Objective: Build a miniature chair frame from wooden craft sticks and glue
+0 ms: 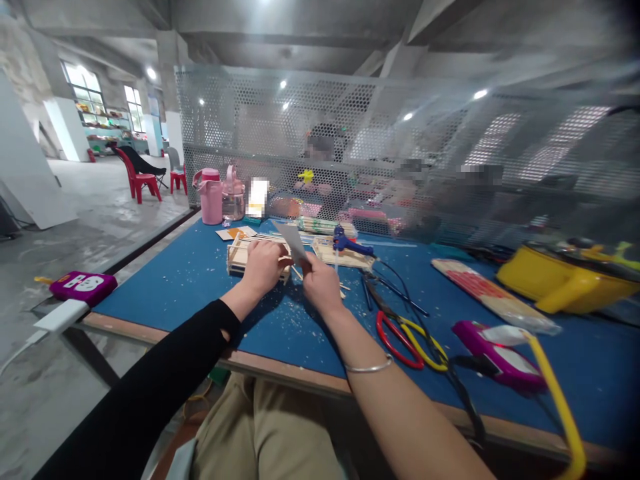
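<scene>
My right hand (323,285) grips a thin grey sheet (291,241), like a piece of card, between thumb and fingers and keeps it tilted upright. Just left of it, my left hand (264,265) is curled over a small model made of light wooden sticks (238,256), its fingertips partly hidden near the sheet. Behind my right hand, a blue glue gun (350,243) lies on a second light wooden piece (325,253). Several loose stick bits lie beside my hands.
Red-and-yellow-handled scissors (413,341) lie right of my right forearm. Farther right are a packet of wooden sticks (493,293), a yellow pan-like container (555,280) and a purple device (495,353). A pink flask (211,199) stands at back left, before a perforated metal screen (240,127).
</scene>
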Available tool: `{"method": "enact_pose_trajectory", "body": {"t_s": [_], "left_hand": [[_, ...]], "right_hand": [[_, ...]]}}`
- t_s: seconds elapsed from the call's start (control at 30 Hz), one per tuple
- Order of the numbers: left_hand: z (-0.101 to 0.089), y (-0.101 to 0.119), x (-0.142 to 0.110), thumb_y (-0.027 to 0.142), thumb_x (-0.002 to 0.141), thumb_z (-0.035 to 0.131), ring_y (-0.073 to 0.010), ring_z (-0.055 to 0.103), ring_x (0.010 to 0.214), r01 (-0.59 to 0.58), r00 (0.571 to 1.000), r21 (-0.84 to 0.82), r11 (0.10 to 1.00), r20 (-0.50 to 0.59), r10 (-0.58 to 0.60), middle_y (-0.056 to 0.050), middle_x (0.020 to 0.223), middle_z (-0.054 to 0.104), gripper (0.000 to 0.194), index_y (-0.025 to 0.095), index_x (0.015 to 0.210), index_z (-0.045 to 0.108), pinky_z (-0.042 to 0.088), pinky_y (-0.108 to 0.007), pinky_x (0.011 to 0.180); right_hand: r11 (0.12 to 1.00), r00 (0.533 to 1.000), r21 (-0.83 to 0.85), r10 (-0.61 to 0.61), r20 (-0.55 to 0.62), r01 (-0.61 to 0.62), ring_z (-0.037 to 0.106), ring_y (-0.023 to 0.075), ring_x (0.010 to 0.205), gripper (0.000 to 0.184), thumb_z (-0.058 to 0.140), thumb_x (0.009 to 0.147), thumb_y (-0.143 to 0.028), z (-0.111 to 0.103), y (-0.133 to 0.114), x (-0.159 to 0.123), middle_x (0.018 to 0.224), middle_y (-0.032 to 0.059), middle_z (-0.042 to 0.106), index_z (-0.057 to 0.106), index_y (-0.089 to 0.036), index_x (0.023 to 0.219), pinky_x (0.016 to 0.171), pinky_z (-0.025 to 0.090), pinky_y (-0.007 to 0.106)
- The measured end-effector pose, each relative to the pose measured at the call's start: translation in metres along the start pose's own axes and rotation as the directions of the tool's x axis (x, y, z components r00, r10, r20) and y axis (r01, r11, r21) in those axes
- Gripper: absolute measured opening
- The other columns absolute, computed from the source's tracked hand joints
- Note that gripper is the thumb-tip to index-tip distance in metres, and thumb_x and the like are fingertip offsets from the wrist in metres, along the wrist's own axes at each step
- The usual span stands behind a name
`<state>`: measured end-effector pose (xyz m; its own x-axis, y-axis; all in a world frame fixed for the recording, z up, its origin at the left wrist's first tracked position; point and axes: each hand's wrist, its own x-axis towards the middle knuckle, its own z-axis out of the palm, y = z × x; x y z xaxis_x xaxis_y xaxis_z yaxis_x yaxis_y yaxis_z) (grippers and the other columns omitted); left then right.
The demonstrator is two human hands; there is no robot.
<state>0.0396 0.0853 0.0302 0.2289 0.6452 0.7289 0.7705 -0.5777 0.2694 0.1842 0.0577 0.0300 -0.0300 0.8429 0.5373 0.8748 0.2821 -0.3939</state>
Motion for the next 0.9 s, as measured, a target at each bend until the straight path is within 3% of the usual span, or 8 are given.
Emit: {"method": "enact_pose_trajectory", "body": {"t_s": [0.17, 0.3, 0.7, 0.9], "left_hand": [[-0.0007, 0.0011, -0.0005, 0.032, 0.084, 0.059, -0.022, 0.059, 0.086, -0.001, 1.0, 0.014, 1.0, 0.001, 0.001, -0.006, 0.085, 0.069, 0.015, 0.019, 0.084, 0.063, 0.033, -0.036, 0.082], [-0.001, 0.0015, -0.0007, 0.033, 0.084, 0.059, -0.0222, 0.059, 0.086, 0.015, 1.0, 0.026, 1.0, 0.011, -0.015, -0.006, 0.084, 0.069, 0.016, 0.018, 0.082, 0.063, 0.032, -0.036, 0.082], [-0.0029, 0.0023, -0.0018, 0.032, 0.082, 0.062, -0.0222, 0.059, 0.089, -0.011, 0.999, 0.051, 0.999, 0.036, 0.009, -0.004, 0.087, 0.069, 0.014, 0.019, 0.084, 0.06, 0.031, -0.036, 0.083], [-0.0029, 0.0014, -0.0016, 0.031, 0.084, 0.06, -0.0217, 0.059, 0.09, -0.004, 0.999, 0.039, 0.999, 0.054, 0.002, -0.004, 0.088, 0.069, 0.011, 0.019, 0.085, 0.059, 0.031, -0.035, 0.082]], "right_hand": [[0.995, 0.998, -0.096, 0.025, 0.053, -0.02, 0.065, 0.0209, 0.086, 0.039, 0.04, 0.082, -0.016, 0.0007, 0.0024, -0.0017, 0.097, 0.0046, 0.072, 0.064, -0.024, 0.111, 0.067, 0.043, 0.025], [0.998, 0.999, -0.052, -0.024, -0.021, 0.023, 0.064, 0.0209, 0.091, 0.037, 0.037, 0.086, -0.022, 0.0021, 0.0047, -0.0017, 0.101, 0.0042, 0.071, 0.063, -0.024, 0.111, 0.068, 0.043, 0.025], [0.987, 0.996, -0.163, 0.028, 0.082, -0.015, 0.063, 0.0217, 0.077, 0.036, 0.037, 0.083, -0.02, 0.0008, 0.0043, -0.0021, 0.087, 0.008, 0.072, 0.064, -0.019, 0.106, 0.061, 0.038, 0.026], [0.99, 0.997, -0.143, 0.026, 0.066, -0.017, 0.062, 0.0213, 0.078, 0.037, 0.036, 0.083, -0.02, -0.0005, 0.0009, -0.003, 0.088, 0.0075, 0.071, 0.063, -0.02, 0.109, 0.061, 0.037, 0.025]]}}
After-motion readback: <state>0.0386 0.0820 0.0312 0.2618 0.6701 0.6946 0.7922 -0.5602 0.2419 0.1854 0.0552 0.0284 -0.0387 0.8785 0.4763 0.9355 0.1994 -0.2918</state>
